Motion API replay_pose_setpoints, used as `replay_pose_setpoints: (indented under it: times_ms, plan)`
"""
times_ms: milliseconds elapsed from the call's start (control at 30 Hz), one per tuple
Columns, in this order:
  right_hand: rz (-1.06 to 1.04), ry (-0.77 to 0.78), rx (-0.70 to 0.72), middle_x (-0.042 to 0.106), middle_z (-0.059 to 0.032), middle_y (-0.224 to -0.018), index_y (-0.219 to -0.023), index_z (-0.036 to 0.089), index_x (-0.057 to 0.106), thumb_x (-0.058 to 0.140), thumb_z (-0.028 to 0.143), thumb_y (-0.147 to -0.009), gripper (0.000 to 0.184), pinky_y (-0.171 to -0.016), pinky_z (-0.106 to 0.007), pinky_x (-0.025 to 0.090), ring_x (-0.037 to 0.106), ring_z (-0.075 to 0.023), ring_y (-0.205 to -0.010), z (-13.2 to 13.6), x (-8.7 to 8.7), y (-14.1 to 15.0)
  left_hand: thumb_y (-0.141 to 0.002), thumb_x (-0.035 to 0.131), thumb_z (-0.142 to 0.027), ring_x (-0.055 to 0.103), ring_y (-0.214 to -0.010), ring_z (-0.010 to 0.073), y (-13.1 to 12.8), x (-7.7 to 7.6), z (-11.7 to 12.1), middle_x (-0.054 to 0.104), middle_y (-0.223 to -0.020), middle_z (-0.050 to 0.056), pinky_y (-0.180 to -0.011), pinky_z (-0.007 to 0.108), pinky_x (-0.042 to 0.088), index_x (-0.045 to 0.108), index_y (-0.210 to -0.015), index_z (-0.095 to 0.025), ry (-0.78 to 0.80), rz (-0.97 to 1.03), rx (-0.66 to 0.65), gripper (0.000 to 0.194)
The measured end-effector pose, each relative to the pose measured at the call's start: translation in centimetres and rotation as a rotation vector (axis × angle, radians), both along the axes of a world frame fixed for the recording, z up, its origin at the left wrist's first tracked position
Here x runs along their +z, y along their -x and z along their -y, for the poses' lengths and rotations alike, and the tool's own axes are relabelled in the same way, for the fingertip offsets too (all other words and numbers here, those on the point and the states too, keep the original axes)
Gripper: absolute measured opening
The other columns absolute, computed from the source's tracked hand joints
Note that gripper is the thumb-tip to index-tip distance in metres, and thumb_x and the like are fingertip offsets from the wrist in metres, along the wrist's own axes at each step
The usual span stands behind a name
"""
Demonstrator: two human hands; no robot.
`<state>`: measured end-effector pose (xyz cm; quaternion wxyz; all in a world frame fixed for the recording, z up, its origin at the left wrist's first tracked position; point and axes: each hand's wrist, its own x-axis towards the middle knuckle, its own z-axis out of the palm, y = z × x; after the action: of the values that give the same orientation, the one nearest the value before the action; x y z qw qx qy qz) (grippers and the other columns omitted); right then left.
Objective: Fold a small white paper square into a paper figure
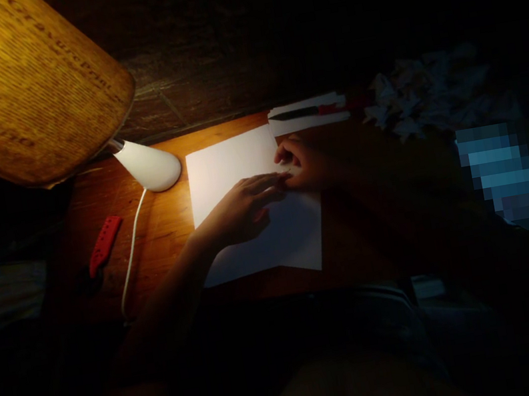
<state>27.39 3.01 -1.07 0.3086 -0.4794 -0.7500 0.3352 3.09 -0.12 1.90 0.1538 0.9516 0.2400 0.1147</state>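
White paper (pixel 254 257) lies on the wooden table, lit from the left, its lower edge uneven as if there were more than one layer. My left hand (pixel 240 209) reaches across it, fingers stretched towards the right and fingertips meeting the other hand. At the paper's right edge my right hand (pixel 306 160) is closed, its fingers curled; a pale bit of paper shows between thumb and fingers. Dim light hides the exact grip. Behind the hands, a knife (pixel 296 113) with a dark blade and red handle rests on a stack of white paper strips (pixel 332 119).
A lamp with a woven shade (pixel 36 80) and white base (pixel 150 166) stands at the left, its white cord (pixel 134 250) running forward. Near it lies a red object with holes (pixel 106 243). A heap of folded paper pieces (pixel 429 92) and a blurred-out bright screen (pixel 506 171) are at the right.
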Motion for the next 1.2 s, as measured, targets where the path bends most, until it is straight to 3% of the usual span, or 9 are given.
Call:
replay_pose_setpoints:
  times_ms: [267, 533, 867, 1000, 1200]
  plan:
    - [-0.014, 0.031, 0.003, 0.062, -0.0073, -0.112, -0.096, 0.023, 0.062, 0.085, 0.023, -0.062, 0.041, -0.077, -0.037, 0.048, 0.057, -0.0209, -0.089, -0.04, 0.19, 0.11, -0.084, 0.061, -0.004, 0.065, -0.143, 0.0345, -0.42, 0.4, 0.05, 0.062, -0.159, 0.016, -0.115, 0.058, 0.058, 0.07, -0.129, -0.019, -0.02, -0.043, 0.011, 0.049]
    - [0.012, 0.024, -0.012, 0.063, -0.0066, -0.11, -0.097, 0.024, 0.06, 0.087, 0.025, -0.063, 0.044, -0.082, -0.039, 0.05, 0.061, -0.0237, -0.095, -0.19, -0.16, 0.29, -0.083, 0.059, -0.002, 0.061, -0.148, 0.031, -0.07, 0.09, -0.06, 0.06, -0.162, 0.011, -0.12, 0.058, 0.055, 0.07, -0.13, -0.024, 0.035, 0.002, 0.021, 0.053]
    - [0.017, -0.056, 0.059, 0.064, -0.0097, -0.115, -0.102, 0.023, 0.062, 0.08, 0.026, -0.072, 0.035, -0.085, -0.04, 0.051, 0.063, -0.025, -0.097, 0.28, 0.0, -0.43, -0.086, 0.058, -0.002, 0.061, -0.148, 0.0305, -0.05, 0.14, -0.12, 0.062, -0.16, 0.014, -0.118, 0.059, 0.056, 0.072, -0.131, -0.022, 0.029, 0.015, 0.007, 0.051]
    - [0.003, -0.028, 0.032, 0.064, -0.0082, -0.113, -0.101, 0.023, 0.063, 0.083, 0.026, -0.069, 0.038, -0.083, -0.039, 0.051, 0.063, -0.0247, -0.096, 0.03, -0.24, -0.05, -0.088, 0.058, -0.003, 0.06, -0.149, 0.0294, 0.03, 0.07, -0.21, 0.061, -0.162, 0.013, -0.119, 0.058, 0.055, 0.072, -0.132, -0.023, 0.038, 0.015, 0.005, 0.051]
    - [0.01, -0.032, 0.035, 0.065, -0.0089, -0.116, -0.103, 0.023, 0.065, 0.084, 0.03, -0.072, 0.037, -0.087, -0.04, 0.053, 0.066, -0.0259, -0.102, 0.06, -0.32, 0.06, -0.087, 0.059, -0.003, 0.063, -0.143, 0.0325, -0.14, 0.11, 0.08, 0.06, -0.161, 0.012, -0.116, 0.058, 0.055, 0.073, -0.127, -0.022, 0.022, -0.015, 0.047, 0.047]
